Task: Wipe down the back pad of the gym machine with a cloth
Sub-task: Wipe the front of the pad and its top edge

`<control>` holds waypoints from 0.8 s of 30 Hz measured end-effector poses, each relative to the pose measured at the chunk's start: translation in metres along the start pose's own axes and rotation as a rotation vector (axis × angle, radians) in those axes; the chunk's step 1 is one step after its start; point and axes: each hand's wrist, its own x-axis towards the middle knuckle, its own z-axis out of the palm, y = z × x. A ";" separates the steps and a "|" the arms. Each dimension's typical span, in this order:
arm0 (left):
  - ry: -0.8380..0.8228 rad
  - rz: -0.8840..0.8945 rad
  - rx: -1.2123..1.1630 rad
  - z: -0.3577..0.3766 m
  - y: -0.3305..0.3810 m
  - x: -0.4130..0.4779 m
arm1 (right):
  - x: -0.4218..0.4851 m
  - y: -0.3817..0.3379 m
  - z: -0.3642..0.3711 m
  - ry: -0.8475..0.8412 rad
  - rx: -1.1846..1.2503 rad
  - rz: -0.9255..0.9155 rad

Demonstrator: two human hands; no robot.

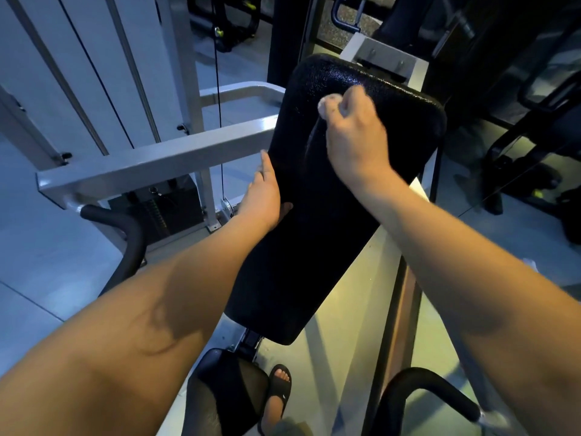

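The black back pad (330,221) of the gym machine runs upright through the middle of the head view. My right hand (355,136) grips a small bunched white cloth (330,103) and presses it on the upper part of the pad. My left hand (264,193) holds the pad's left edge, with the thumb on the front face and the fingers reaching round the side. Most of the cloth is hidden inside my right fist.
Grey steel frame bars (151,165) and a cable (218,105) stand left of the pad. Curved black handles sit at the lower left (125,234) and lower right (440,388). The black seat (226,382) and my sandalled foot (278,394) are below.
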 end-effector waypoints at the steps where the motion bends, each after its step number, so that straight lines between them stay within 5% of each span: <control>1: 0.006 0.000 0.005 0.000 0.000 0.000 | -0.013 -0.008 0.007 -0.037 0.006 -0.033; 5: -0.005 -0.007 -0.004 -0.002 0.002 -0.001 | -0.058 -0.017 0.026 -0.274 -0.047 -0.303; 12: -0.009 0.033 -0.007 -0.003 -0.002 -0.002 | -0.006 -0.010 0.014 -0.067 0.020 -0.044; 17: 0.005 0.014 -0.009 0.000 -0.001 0.000 | -0.053 -0.018 0.034 -0.315 -0.089 -0.384; 21: -0.007 0.029 -0.080 -0.001 -0.005 0.001 | 0.010 -0.004 0.013 -0.080 0.035 -0.092; 24: -0.008 0.035 -0.072 -0.002 -0.007 0.000 | 0.003 -0.019 0.012 -0.094 -0.023 -0.110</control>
